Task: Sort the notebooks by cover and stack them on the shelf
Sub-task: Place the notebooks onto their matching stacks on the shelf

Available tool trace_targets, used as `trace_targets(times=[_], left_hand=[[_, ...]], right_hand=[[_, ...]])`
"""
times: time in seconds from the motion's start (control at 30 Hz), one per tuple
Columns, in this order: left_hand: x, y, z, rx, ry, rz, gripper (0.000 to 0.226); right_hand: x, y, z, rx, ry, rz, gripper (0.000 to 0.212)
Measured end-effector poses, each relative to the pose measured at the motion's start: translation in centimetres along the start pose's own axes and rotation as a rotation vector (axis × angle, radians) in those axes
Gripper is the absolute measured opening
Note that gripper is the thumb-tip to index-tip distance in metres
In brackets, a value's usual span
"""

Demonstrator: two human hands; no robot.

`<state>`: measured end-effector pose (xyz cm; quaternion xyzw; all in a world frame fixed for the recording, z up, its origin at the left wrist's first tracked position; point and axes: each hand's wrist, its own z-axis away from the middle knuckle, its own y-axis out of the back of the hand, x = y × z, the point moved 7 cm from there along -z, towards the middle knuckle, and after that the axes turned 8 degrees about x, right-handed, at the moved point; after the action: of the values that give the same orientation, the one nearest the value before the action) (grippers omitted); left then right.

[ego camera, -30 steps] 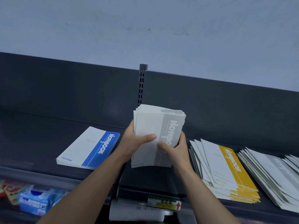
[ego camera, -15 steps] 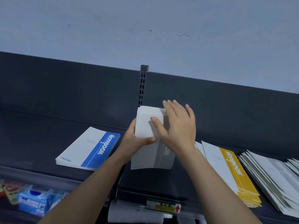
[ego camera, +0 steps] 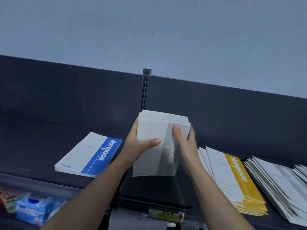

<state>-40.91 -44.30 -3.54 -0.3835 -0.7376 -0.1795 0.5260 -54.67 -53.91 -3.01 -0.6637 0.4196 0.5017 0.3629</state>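
Note:
A stack of grey-cover notebooks (ego camera: 149, 130) stands nearly upright above the dark shelf (ego camera: 41, 146) at the centre. My left hand (ego camera: 137, 150) grips its left edge, thumb across the front cover. My right hand (ego camera: 184, 143), blurred by motion, holds the right edge with its thumb on the grey band and its fingers behind. A neat blue-cover stack (ego camera: 89, 155) lies flat to the left. To the right a fanned yellow-cover pile (ego camera: 232, 180) lies flat.
Another fanned pile of grey and white notebooks (ego camera: 279, 185) lies at the far right. A slotted upright post (ego camera: 145, 90) splits the dark back panel. A price tag (ego camera: 166, 214) sits on the shelf's front edge. Blue packets (ego camera: 33, 211) fill the lower shelf at left.
My right hand went from the stack's right edge up flat against its top, then came back down to the right edge. My left hand kept its grip throughout.

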Motion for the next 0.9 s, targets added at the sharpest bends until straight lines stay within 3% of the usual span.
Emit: trace_targets(times=[0.1, 0.33, 0.47, 0.6, 0.9], left_hand=[[-0.1, -0.2, -0.2, -0.020, 0.031, 0.020, 0.082], [-1.0, 0.4, 0.1, -0.020, 0.095, -0.051, 0.072], [-2.4, 0.7, 0.1, 0.008, 0.150, -0.102, 0.073], [-2.9, 0.9, -0.1, 0.048, 0.167, -0.142, 0.064], [-3.1, 1.2, -0.2, 0.011, 0.195, -0.339, 0.059]], right_hand=[[0.7, -0.8, 0.1, -0.111, -0.026, -0.048, 0.066], [2.6, -0.1, 0.6, -0.063, -0.039, -0.015, 0.035], [2.5, -0.3, 0.9, -0.090, -0.035, 0.073, 0.046], [3.0, -0.1, 0.6, -0.070, -0.028, 0.165, 0.030], [3.7, 0.3, 0.8, -0.119, 0.107, 0.428, 0.038]])
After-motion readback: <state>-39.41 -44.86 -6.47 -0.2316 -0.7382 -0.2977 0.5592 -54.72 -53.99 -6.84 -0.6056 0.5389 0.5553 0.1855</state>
